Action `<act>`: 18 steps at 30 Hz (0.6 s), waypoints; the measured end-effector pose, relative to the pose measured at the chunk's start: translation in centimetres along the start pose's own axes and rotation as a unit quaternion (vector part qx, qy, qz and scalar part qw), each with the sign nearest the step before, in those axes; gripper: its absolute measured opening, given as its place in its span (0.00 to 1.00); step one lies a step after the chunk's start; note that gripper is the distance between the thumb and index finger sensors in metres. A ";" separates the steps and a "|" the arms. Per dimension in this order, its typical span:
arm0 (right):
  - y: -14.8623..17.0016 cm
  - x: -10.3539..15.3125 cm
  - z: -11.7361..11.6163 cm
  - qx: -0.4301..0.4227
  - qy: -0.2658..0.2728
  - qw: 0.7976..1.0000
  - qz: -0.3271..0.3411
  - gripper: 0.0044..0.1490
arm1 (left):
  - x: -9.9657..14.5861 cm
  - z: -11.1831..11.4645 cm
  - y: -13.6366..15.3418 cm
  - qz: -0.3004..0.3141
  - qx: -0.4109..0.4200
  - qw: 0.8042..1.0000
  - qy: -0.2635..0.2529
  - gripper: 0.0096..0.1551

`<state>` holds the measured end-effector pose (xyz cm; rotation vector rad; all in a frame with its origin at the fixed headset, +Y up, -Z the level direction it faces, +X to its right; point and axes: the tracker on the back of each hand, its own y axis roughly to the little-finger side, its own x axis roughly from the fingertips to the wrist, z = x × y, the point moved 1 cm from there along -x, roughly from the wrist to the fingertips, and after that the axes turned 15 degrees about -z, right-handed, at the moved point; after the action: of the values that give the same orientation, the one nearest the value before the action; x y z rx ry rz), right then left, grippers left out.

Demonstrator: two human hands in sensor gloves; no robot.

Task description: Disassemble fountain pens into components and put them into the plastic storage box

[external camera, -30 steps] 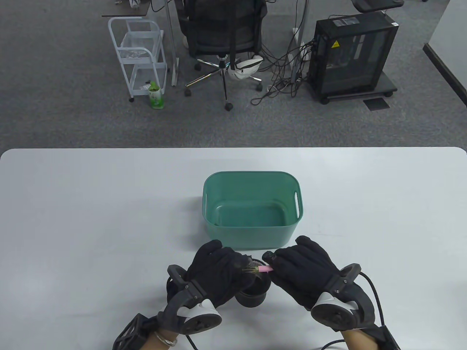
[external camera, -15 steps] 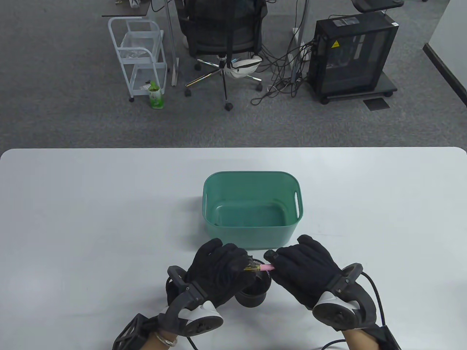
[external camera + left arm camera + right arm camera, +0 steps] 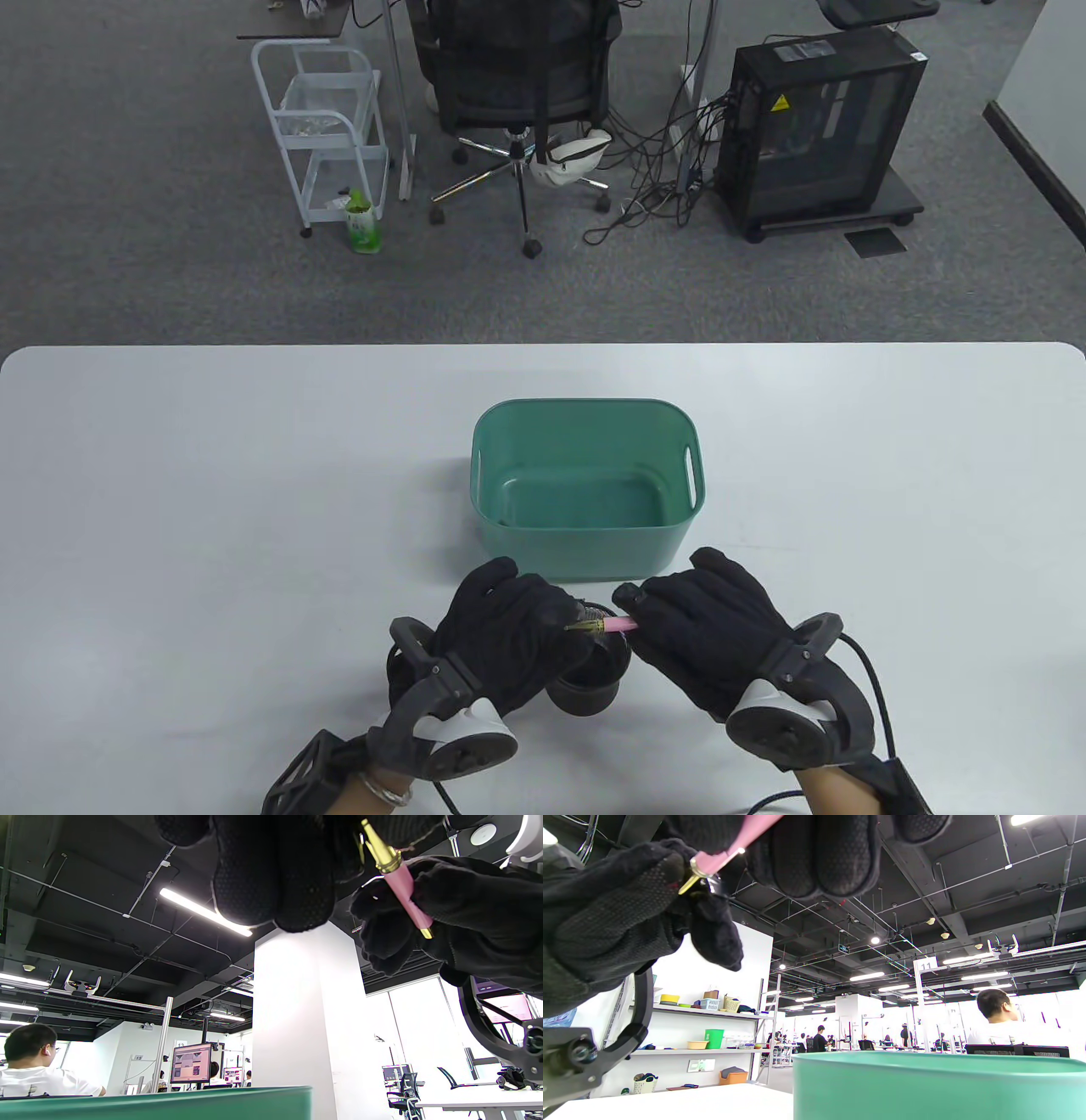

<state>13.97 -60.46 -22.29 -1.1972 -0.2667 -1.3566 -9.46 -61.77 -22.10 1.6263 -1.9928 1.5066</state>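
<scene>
Both hands hold a pink fountain pen (image 3: pixel 619 626) level just above a black cup (image 3: pixel 590 683), in front of the green plastic storage box (image 3: pixel 585 518). My left hand (image 3: pixel 551 626) grips the pen's gold end (image 3: pixel 380 849). My right hand (image 3: pixel 649 615) wraps its fingers round the pink barrel (image 3: pixel 407 895). In the right wrist view the pink barrel (image 3: pixel 746 834) runs out of my right fingers towards the left hand (image 3: pixel 606 921), with a gold ring at the joint. I see nothing inside the box. The rest of the pen is hidden inside the gloves.
The black cup stands between my wrists near the table's front edge, and its contents are mostly hidden. The white table (image 3: pixel 212 509) stretches to both sides. Beyond its far edge are a white cart (image 3: pixel 327 127), an office chair (image 3: pixel 517 93) and a computer tower (image 3: pixel 819 127).
</scene>
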 end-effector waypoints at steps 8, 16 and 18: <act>-0.1 0.0 -0.1 0.000 -0.001 1.000 0.001 0.28 | 0.0 0.0 0.1 -0.001 0.003 1.000 0.000 0.28; -0.1 0.0 0.0 0.001 -0.001 1.000 0.001 0.28 | 0.0 0.1 0.2 -0.001 0.001 1.000 0.017 0.36; -0.1 0.0 0.0 0.001 -0.001 1.000 0.001 0.28 | 0.0 0.1 0.1 0.000 -0.001 1.000 0.016 0.37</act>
<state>13.89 -60.47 -22.25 -1.1967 -0.2692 -1.3535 -9.52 -61.88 -22.25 1.5912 -1.9788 1.5195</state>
